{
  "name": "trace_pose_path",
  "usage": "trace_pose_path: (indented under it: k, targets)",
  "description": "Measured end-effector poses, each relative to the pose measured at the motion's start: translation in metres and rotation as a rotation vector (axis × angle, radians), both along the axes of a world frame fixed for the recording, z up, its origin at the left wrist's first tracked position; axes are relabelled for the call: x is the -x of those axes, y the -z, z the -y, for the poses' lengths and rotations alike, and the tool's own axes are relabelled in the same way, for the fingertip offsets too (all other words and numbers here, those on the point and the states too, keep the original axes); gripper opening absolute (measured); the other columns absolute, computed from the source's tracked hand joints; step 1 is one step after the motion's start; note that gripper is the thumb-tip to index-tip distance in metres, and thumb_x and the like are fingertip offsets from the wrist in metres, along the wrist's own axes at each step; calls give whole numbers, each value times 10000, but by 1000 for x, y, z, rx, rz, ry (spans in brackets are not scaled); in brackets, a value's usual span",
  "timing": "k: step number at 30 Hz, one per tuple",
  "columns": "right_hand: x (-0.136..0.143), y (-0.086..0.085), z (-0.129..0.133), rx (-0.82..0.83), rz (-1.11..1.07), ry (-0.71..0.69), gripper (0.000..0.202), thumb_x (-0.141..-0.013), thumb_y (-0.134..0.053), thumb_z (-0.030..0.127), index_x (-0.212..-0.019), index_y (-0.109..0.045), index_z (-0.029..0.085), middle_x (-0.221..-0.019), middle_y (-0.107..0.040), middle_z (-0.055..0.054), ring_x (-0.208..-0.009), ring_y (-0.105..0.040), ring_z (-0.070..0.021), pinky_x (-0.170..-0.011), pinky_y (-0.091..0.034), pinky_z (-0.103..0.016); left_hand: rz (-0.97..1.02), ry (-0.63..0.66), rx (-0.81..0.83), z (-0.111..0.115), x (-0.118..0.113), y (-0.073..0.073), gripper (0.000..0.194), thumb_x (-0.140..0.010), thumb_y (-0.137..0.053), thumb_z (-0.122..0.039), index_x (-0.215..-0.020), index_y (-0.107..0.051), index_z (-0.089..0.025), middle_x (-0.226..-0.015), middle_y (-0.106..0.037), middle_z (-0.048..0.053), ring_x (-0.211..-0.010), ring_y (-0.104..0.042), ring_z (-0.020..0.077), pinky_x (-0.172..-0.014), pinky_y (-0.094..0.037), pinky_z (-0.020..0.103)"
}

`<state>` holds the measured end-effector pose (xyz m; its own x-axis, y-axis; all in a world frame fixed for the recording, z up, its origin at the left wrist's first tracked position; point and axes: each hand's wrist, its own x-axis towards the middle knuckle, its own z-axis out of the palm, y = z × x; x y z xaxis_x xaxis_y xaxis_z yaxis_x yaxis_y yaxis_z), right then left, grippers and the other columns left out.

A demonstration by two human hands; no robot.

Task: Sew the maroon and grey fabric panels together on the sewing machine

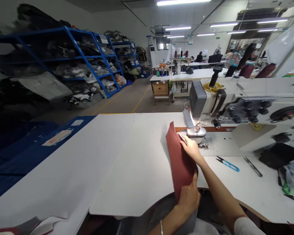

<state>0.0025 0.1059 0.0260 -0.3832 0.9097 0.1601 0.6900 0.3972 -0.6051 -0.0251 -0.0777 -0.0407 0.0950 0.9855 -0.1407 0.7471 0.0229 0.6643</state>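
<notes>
A dark red leather-like panel (180,163) stands tilted on edge, running from the sewing machine's needle area (197,130) down to the table's front edge. My right hand (191,148) holds its upper edge just left of the lit presser foot, thumb and fingers closed on it. Lower down, my left hand (188,197) grips the near end of the panel, its index finger stretched along the edge. The fingertips behind the panel are partly hidden. A pale strip shows at the panel's upper seam beside my right fingers.
Blue thread snips (227,164) and metal tweezers (253,167) lie right of my right forearm. A black pouch-like object (280,155) sits farther right. Red and white pieces (36,226) lie at the lower left. Blue shelves (83,55) hold bagged material.
</notes>
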Motion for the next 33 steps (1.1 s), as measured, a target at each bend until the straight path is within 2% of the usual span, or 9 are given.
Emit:
trace_pose_path:
  k: [2,4,6,8,10,12,18,25,33]
  targets:
    - [-19,-10,1,-64,-144,-27,378,-914,-456,358,-1259,-591,279,-1145,-682,-52,-1047,-626,-254,-882,-448,-342,61,76,-256,-14,17,-16,574,-898,-491,-252,-1451,-342,-207,-1109,-670,126,-1006,-655,255,-901,-530,385]
    - [-35,-18,1,-99,-271,4,368,-889,-495,392,-1212,-621,268,-1142,-682,-46,-1036,-624,-245,-882,-450,-333,45,36,-577,-40,35,-36,402,-925,-483,-294,-1319,-495,-215,-1252,-607,117,-1214,-546,248,-1024,-477,399]
    - [-46,-22,-1,-87,-370,53,360,-846,-550,416,-1129,-654,220,-1049,-705,-53,-944,-640,-239,-838,-462,-327,-46,-53,-810,-73,47,-58,354,-952,-429,-229,-1295,-512,-191,-1339,-554,111,-1334,-437,236,-1109,-406,433]
    - [-54,-22,-5,-51,-467,49,316,-810,-579,410,-997,-673,174,-927,-710,-49,-842,-636,-221,-783,-467,-313,-162,-26,-927,-105,53,-73,375,-960,-401,-179,-1325,-489,-174,-1365,-543,104,-1357,-413,226,-1133,-381,447]
    - [-59,-18,-11,-1,-579,13,269,-785,-598,387,-893,-665,149,-869,-698,-45,-813,-621,-210,-765,-469,-306,-252,45,-967,-129,54,-79,384,-963,-400,-172,-1338,-484,-169,-1372,-544,97,-1343,-435,223,-1139,-377,448]
    - [-63,-12,-15,98,-714,-19,257,-758,-632,363,-888,-663,142,-903,-697,-50,-863,-619,-216,-801,-475,-316,-293,70,-970,-141,53,-77,378,-968,-409,-194,-1336,-493,-170,-1374,-546,90,-1319,-465,223,-1131,-387,439]
    - [-70,-3,-15,536,-1072,-65,431,-683,-738,370,-1068,-671,186,-1076,-700,-61,-943,-653,-235,-865,-506,-354,-283,58,-949,-148,46,-73,365,-978,-433,-263,-1324,-514,-182,-1362,-557,75,-1296,-483,215,-1098,-419,402]
    - [-75,-12,-18,652,-1130,-96,417,-672,-763,370,-1028,-695,164,-947,-727,-61,-821,-679,-228,-799,-528,-349,-240,58,-911,-156,45,-83,345,-983,-432,-293,-1289,-553,-190,-1343,-568,78,-1272,-502,223,-1088,-423,394]
    - [-77,-9,-20,662,-1147,-113,413,-692,-761,364,-1047,-694,163,-952,-729,-62,-812,-683,-212,-791,-530,-327,-230,94,-899,-158,47,-85,338,-986,-424,-299,-1280,-560,-202,-1333,-571,78,-1280,-494,221,-1091,-419,390]
